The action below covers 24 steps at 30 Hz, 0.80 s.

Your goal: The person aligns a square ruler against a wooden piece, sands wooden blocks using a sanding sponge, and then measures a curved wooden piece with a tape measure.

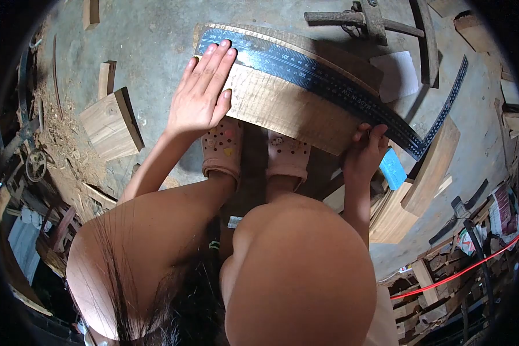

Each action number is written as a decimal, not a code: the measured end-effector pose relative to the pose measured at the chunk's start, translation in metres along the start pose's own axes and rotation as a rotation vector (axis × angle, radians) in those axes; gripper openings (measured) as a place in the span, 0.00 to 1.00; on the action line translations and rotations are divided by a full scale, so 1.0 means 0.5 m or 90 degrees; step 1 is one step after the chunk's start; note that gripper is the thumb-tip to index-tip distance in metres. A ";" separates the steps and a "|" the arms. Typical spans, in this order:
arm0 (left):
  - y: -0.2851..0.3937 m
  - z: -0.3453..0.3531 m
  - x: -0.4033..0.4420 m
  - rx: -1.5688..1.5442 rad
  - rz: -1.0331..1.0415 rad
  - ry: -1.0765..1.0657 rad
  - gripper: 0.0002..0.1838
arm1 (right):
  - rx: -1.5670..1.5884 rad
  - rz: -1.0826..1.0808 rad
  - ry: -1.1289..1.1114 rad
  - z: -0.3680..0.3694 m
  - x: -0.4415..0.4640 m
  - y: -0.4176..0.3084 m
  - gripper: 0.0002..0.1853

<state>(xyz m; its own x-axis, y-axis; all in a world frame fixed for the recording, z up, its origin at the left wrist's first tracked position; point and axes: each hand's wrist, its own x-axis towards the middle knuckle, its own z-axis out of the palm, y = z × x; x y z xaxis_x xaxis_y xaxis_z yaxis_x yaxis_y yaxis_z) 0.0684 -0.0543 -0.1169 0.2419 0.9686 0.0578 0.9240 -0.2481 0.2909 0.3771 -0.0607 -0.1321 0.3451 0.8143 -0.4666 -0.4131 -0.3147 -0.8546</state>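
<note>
A wooden board (pixel 288 109) lies crosswise over my feet, with a dark metal square ruler (pixel 317 73) along its upper part. My left hand (pixel 205 92) rests flat near the ruler's left end, fingers stretched out over the ruler and board. At the board's lower right corner is my right hand (pixel 368 151), its thumb and fingers curled close together beside the edge; what lies between them is too shadowed to make out. The ruler's short arm (pixel 445 109) points up at the right, beyond the board.
Wood blocks (pixel 112 124) lie on the concrete floor at the left, more wood pieces (pixel 431 167) and a blue item (pixel 392 169) at the right. A clamp-like tool (pixel 375 23) sits at the top beside white paper (pixel 395 76). A red cable (pixel 461 271) crosses the lower right.
</note>
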 end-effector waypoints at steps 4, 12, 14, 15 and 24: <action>0.001 -0.004 0.002 -0.002 0.011 -0.025 0.32 | -0.007 0.008 0.003 -0.002 0.000 -0.001 0.15; 0.008 -0.011 0.009 -0.007 0.001 -0.014 0.33 | 0.012 0.002 0.003 0.002 0.002 -0.003 0.15; 0.008 -0.010 0.009 -0.002 -0.001 -0.015 0.33 | 0.001 0.001 -0.003 0.002 0.002 -0.006 0.16; 0.007 -0.009 0.008 0.000 -0.004 -0.017 0.33 | -0.005 0.001 -0.006 0.002 0.002 -0.007 0.16; 0.012 -0.013 0.013 0.003 -0.004 -0.006 0.32 | -0.016 -0.006 -0.014 0.004 0.001 -0.005 0.16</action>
<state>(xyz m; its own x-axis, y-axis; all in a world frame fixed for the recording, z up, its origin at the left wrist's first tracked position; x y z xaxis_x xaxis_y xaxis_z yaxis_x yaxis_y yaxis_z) 0.0735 -0.0494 -0.1089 0.2386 0.9700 0.0477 0.9268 -0.2421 0.2871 0.3766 -0.0585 -0.1296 0.3302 0.8276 -0.4539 -0.3882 -0.3193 -0.8645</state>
